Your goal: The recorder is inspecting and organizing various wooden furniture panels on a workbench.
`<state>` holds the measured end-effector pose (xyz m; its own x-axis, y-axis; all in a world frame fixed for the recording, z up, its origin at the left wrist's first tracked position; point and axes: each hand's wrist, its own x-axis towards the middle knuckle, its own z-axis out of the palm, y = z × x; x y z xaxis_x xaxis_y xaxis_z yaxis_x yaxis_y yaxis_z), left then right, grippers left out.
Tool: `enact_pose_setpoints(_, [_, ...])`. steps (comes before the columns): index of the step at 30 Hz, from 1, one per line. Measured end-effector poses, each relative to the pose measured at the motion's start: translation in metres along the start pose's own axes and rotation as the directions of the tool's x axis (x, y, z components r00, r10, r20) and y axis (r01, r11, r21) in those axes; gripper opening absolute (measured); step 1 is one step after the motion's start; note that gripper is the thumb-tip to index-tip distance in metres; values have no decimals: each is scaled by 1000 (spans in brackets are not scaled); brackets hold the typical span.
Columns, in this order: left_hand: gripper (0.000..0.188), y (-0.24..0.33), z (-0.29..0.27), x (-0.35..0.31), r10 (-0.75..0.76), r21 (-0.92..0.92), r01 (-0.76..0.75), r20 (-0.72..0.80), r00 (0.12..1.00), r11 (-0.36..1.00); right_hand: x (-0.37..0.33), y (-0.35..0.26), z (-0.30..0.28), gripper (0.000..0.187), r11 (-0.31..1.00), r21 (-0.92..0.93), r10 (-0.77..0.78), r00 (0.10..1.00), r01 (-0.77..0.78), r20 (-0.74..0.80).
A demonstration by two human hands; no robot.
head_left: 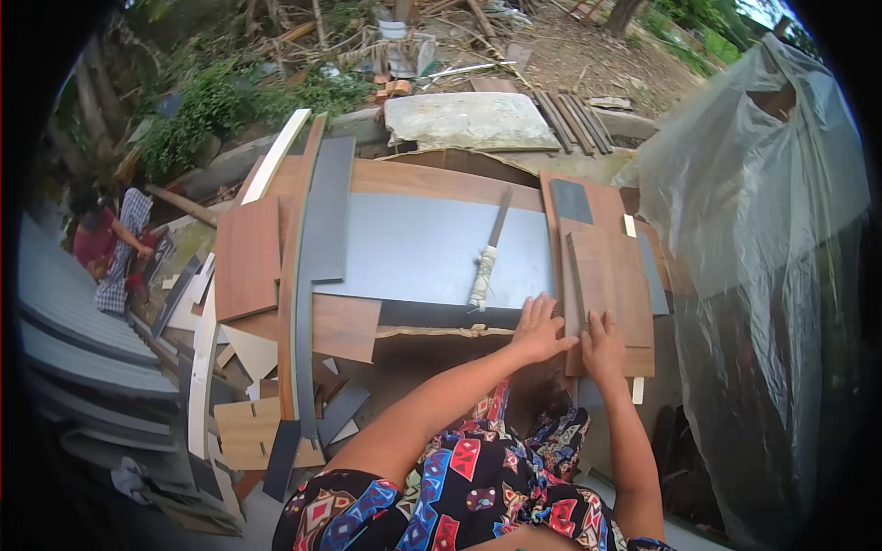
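Observation:
A small brown wood-grain board lies on a larger brown board at the right of the worktop. My right hand rests on the small board's near left corner, fingers fairly straight and slightly apart. Just left of it, my left hand is open, its fingers spread beside the larger board's left edge and its thumb pointing toward my right hand. Neither hand is visibly lifting anything. Beyond my left hand, a long-bladed knife with a wrapped, pale handle lies on a grey-blue panel.
Long strips and boards lean across the worktop's left side. Offcuts are piled on the ground below. A clear plastic sheet hangs at the right. Another person sits at the far left. A pale slab lies behind.

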<state>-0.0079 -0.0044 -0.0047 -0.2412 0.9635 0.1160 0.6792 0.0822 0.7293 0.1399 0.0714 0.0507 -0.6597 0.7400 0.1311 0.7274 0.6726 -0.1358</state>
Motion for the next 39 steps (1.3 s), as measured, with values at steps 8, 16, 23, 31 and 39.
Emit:
enact_pose_setpoints(8, [62, 1, 11, 14, 29, 88, -34, 62, 998, 996, -23, 12, -4, 43, 998, 55, 15, 995, -10, -95])
enact_pose_setpoints(16, [58, 1, 8, 9, 41, 82, -48, 82, 996, 995, 43, 11, 10, 42, 999, 28, 40, 992, -37, -120])
enact_pose_setpoints(23, [59, 2, 10, 8, 49, 79, -54, 55, 997, 995, 93, 20, 14, 40, 988, 94, 134, 985, -123, -113])
enact_pose_setpoints(31, [61, -1, 12, 10, 32, 93, -36, 44, 999, 995, 29, 28, 9, 41, 993, 70, 102, 990, -95, -100])
enact_pose_setpoints(39, [62, 4, 17, 18, -98, 65, 98, 10, 995, 993, -48, 39, -8, 43, 999, 37, -3, 975, 11, -221])
